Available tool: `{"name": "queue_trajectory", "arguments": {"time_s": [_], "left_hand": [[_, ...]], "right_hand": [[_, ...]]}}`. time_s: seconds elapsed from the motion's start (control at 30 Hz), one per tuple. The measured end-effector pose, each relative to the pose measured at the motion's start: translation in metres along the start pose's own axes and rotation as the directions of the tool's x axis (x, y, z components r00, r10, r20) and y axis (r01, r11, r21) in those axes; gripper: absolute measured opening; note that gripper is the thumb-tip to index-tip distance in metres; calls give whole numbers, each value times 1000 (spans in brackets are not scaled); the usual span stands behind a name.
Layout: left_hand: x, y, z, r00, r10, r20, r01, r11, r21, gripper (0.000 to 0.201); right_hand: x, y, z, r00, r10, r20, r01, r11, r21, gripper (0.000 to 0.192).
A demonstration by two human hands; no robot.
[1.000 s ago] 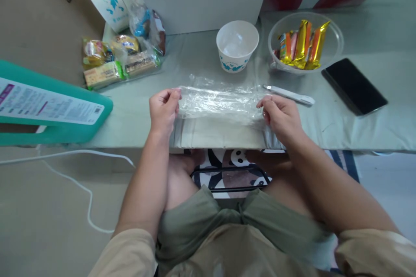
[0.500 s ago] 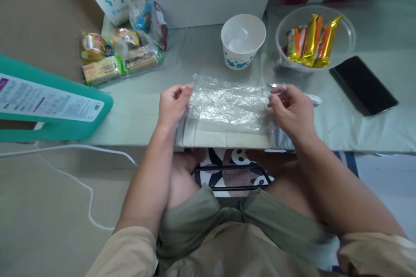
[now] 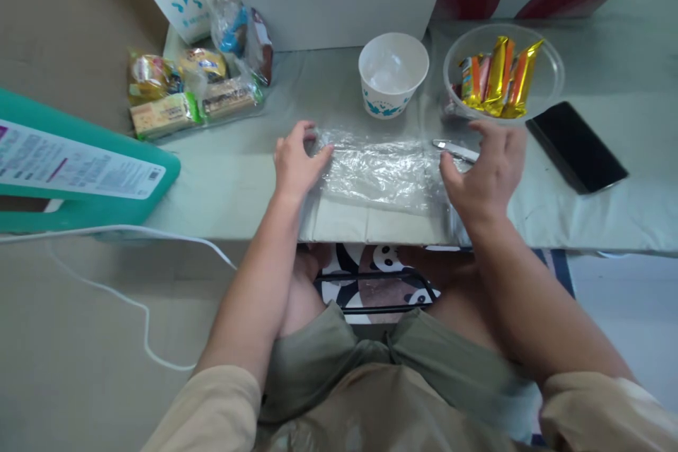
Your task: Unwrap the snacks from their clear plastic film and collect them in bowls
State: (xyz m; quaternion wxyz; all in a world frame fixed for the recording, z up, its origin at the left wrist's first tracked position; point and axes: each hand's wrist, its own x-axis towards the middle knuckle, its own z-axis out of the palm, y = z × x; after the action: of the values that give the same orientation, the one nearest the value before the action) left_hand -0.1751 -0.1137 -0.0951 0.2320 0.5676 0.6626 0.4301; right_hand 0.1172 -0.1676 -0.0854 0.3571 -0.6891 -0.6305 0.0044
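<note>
left hand flat on crinkled clear plastic sheet at counter front edge, right hand released, spread over sheet's right end; best smooth outward, w/ even pressure.

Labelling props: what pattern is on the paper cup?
White paper cup with a blue leafy print around its side; head view.

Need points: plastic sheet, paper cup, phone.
plastic sheet (image 3: 381,173), head view, crinkled middle between the hands.
paper cup (image 3: 393,74), head view, white inside wall.
phone (image 3: 576,147), head view, centre of dark screen.
</note>
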Motion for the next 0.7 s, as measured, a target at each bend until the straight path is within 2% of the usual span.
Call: {"name": "queue_trajectory", "arguments": {"time_s": [0.17,0.23,0.3,0.4,0.5,0.57,0.6,0.63,0.67,0.7], "left_hand": [[-4,6,2,986,-16,166,58,966,-251,36],[-7,14,-1,978,-24,205,100,923,-370,30],[-11,24,-7,960,-53,275,177,877,-447,26],[-19,38,-20,890,-77,450,306,831,-464,24],[-28,45,-33,740,-3,673,423,780,-461,35],[-31,45,-38,643,35,765,482,757,-441,45],[-31,44,-39,615,41,788,500,752,-429,49],[-30,43,-40,607,43,794,508,747,-429,52],[-28,41,-40,626,46,779,505,737,-450,53],[-24,39,-39,674,42,738,491,720,-490,53]], "right_hand": [[-8,-12,0,985,-117,125,112,993,45,39],[-4,-16,3,970,-166,177,154,985,81,42],[4,-18,5,932,-254,258,214,962,172,52],[17,-26,7,826,-408,388,260,888,380,75],[24,-42,6,707,-508,492,234,825,515,85],[24,-54,5,614,-553,564,226,807,545,73],[24,-59,3,558,-571,602,228,803,551,57],[24,-63,1,505,-580,639,227,803,550,37],[23,-65,-2,464,-578,671,216,809,547,18],[23,-67,-5,440,-565,698,192,818,542,7]]}}
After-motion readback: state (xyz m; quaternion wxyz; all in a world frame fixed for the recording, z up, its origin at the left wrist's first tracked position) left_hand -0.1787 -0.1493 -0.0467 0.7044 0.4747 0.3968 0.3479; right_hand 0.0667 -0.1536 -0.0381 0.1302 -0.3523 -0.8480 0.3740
